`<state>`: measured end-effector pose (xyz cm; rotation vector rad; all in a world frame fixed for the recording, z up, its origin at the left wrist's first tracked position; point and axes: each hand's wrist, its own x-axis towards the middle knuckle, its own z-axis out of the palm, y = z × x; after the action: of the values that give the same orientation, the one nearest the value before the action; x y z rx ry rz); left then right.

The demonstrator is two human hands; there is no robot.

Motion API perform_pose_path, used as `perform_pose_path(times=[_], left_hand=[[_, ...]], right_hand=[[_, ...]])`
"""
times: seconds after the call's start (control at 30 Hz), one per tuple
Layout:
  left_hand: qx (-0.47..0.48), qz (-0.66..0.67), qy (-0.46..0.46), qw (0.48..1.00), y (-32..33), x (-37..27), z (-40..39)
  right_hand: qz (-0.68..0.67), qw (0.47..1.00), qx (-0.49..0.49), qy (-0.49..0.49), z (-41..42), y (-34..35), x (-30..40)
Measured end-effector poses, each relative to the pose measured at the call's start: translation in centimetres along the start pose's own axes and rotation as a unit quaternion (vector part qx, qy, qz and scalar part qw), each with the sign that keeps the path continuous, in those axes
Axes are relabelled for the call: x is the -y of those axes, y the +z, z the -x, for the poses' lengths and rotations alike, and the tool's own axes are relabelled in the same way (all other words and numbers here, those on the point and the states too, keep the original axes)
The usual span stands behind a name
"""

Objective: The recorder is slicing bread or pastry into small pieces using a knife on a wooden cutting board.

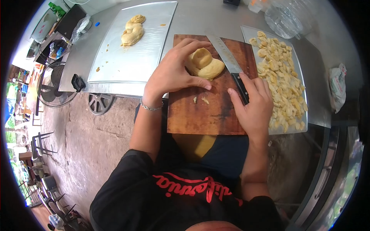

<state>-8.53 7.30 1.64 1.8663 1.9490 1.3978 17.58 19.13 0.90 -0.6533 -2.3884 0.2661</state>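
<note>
On a dark-stained wooden cutting board (211,112) rests a pale yellow, dough-like lump (212,69) with a rounded fold on top. My left hand (176,69) curves around the lump's left side, thumb and fingers spread; whether it touches the lump I cannot tell. My right hand (255,101) is on the black handle of a kitchen knife (228,56), its blade lying on the board and pointing away to the upper left. Small yellow scraps (205,100) lie on the board nearer me. Many cut yellow pieces (277,69) cover a tray to the right.
A film-covered metal tray (127,69) at left holds another twisted yellow lump (133,31). Large clear plastic bottles (284,20) lie at the back right of the metal table (196,17). A white plastic bag (337,86) is far right, a fan (55,85) far left.
</note>
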Motion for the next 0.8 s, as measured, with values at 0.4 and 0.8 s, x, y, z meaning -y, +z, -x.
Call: perform_pose_path(times=[0.4,0.8], left_hand=[[0.022,0.010,-0.034,0.999,-0.18,-0.18,0.26],[0.009,-0.002,-0.041,0.999,-0.63,0.27,0.36]], right_hand=[[0.005,1.000,0.006,0.005,0.18,-0.10,0.01],[0.000,1.000,0.014,0.007,-0.52,0.07,0.53]])
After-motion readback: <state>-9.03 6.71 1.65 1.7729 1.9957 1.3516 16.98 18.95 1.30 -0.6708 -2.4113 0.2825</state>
